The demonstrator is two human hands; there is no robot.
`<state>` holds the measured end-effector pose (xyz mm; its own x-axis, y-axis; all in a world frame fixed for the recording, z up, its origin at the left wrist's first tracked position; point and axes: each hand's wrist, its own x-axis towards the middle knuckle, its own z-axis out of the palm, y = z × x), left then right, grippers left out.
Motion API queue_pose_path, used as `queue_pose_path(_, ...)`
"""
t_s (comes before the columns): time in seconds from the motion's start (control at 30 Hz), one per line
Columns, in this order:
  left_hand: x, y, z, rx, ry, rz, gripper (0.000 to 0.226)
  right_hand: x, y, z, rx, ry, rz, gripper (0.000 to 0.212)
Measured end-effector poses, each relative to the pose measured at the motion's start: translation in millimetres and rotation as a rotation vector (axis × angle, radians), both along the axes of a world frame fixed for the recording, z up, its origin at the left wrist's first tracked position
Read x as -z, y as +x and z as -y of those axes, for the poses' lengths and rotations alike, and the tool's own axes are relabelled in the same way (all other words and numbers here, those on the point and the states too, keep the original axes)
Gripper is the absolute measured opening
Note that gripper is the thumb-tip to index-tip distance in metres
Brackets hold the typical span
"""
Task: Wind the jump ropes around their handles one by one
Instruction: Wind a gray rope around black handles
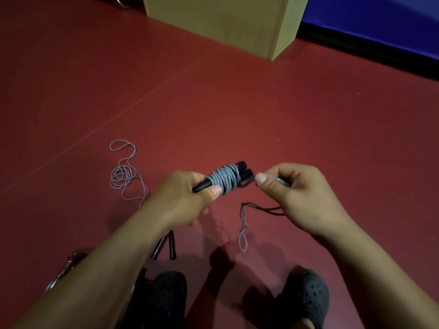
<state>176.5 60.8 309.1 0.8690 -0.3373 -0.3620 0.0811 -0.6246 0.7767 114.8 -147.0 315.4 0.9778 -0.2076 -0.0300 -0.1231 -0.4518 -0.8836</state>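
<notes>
Left hand (pixel 183 200) grips two wound handles (pixel 228 178); right hand (pixel 297 193) pinches one rope end (pixel 273 180)

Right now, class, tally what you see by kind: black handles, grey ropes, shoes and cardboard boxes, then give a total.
Black handles: 4, two held in the left hand at, two on the floor
Grey ropes: 2
Black shoes: 2
Cardboard box: 1
Total: 9
</notes>
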Motion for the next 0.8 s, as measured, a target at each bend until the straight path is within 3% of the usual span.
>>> queue_pose_path(0.17,-4,-5,2,0.18,-0.018,-0.117,0.012,-1,0,1,0.002,-0.034,0.093,0.027)
queue_pose_path(0.4,-15,-7,-1,0.306,-0.057,-0.14,0.014,0,-1,2,-0.006,0.044,0.09,0.02)
queue_pose_path(0.63,-29,-9,-8,0.455,-0.241,-0.355,0.023,-8,3,4,0.097,0.237,0.077,0.005)
queue_pose_path(0.7,-32,-8,-9,0.476,-0.257,-0.384,0.036,-11,2,5,0.084,0.318,0.039,0.012)
queue_pose_path(0.8,-32,-8,-11,0.478,-0.25,-0.37,0.03,-17,0,3,0.056,0.472,0.0,0.013)
